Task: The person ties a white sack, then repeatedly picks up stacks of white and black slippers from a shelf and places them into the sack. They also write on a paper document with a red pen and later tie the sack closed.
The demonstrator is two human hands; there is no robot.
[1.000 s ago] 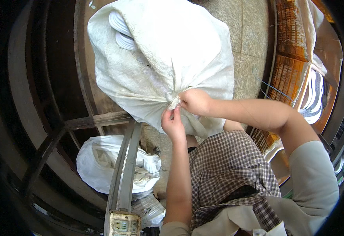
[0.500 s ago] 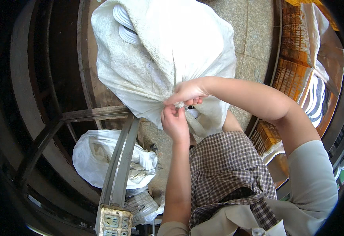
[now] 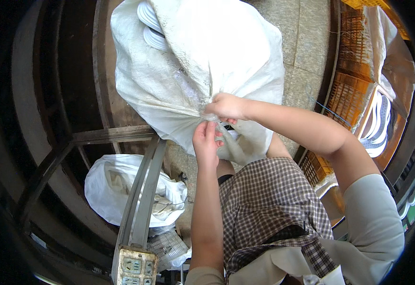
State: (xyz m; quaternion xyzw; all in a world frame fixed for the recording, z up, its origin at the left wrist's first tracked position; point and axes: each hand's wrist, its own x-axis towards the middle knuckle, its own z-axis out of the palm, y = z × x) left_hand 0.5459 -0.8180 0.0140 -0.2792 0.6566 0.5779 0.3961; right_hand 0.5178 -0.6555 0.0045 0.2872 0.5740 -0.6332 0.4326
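Note:
A big white woven sack (image 3: 236,52) bulges in front of me, its cloth drawn into tight folds toward my hands. Pale shoe soles (image 3: 151,28) stick out of a gap at its upper left. My right hand (image 3: 228,106) is closed around the gathered cloth, its fingertips mostly hidden. Just below it, my left hand (image 3: 206,141) pinches the edge of the same bunch with thumb and fingers. A loose flap of the sack hangs beneath both hands, beside my checked apron (image 3: 274,194).
Orange plastic crates (image 3: 347,92) line the right side, with more soles (image 3: 378,121) in them. A thin blue string (image 3: 330,111) runs near the crates. At lower left stand a metal post (image 3: 143,190), a socket box (image 3: 135,266) and a smaller white sack (image 3: 110,190).
My right hand has shifted slightly upward and turned on the bunched cloth. My left hand has moved a little up and left, its fingers straighter. The blue string shows more clearly.

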